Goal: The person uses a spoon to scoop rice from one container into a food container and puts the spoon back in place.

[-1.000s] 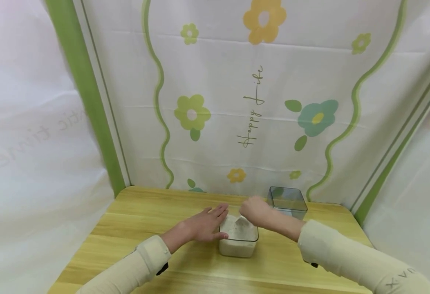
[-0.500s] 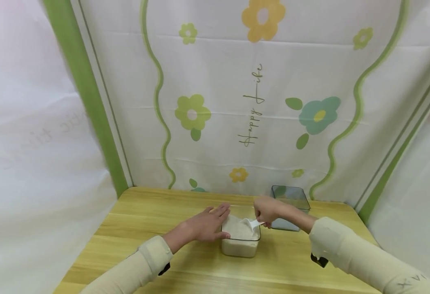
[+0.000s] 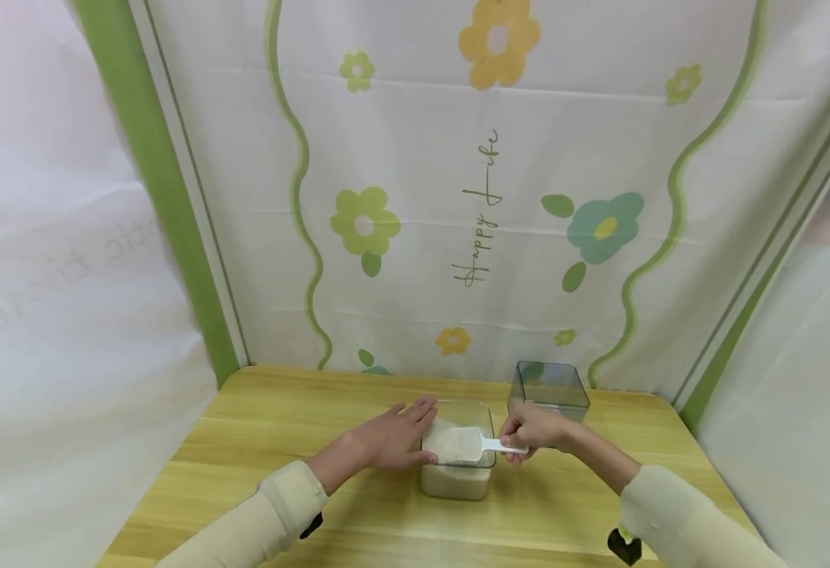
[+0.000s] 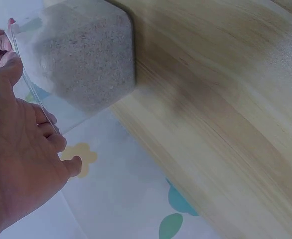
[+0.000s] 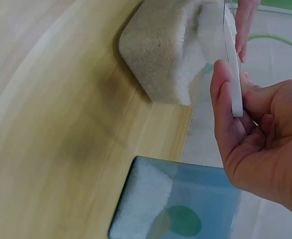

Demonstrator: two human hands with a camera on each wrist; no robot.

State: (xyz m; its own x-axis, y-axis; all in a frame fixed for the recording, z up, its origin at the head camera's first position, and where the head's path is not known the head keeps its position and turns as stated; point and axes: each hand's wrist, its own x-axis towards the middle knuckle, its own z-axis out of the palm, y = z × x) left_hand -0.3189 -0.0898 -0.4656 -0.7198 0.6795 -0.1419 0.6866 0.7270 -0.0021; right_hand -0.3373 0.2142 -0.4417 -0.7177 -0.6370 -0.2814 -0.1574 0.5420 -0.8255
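My left hand (image 3: 394, 435) rests on the left rim of a clear square container (image 3: 455, 481), fingers extended and thumb spread along it. Pale, rice-like grain (image 4: 88, 59) fills much of this container. With thumb and fingers, my right hand (image 3: 537, 428) pinches the handle of a white scoop (image 3: 491, 445). The scoop's bowl lies level over the container's opening and looks filled with grain. In the right wrist view the scoop's handle (image 5: 234, 82) shows between thumb and fingers. Part of the left hand (image 5: 243, 25) appears beyond it.
Behind my right hand stands a bluish see-through square container (image 3: 553, 386), with some white grain (image 5: 141, 196) at its bottom. The wooden table (image 3: 301, 402) ends at a flower-printed curtain (image 3: 415, 276), and side curtains hang left and right.
My right hand has drawn back to the right from inside the container. The scoop has gone from dug into the grain to level above it. The left hand stays on the rim.
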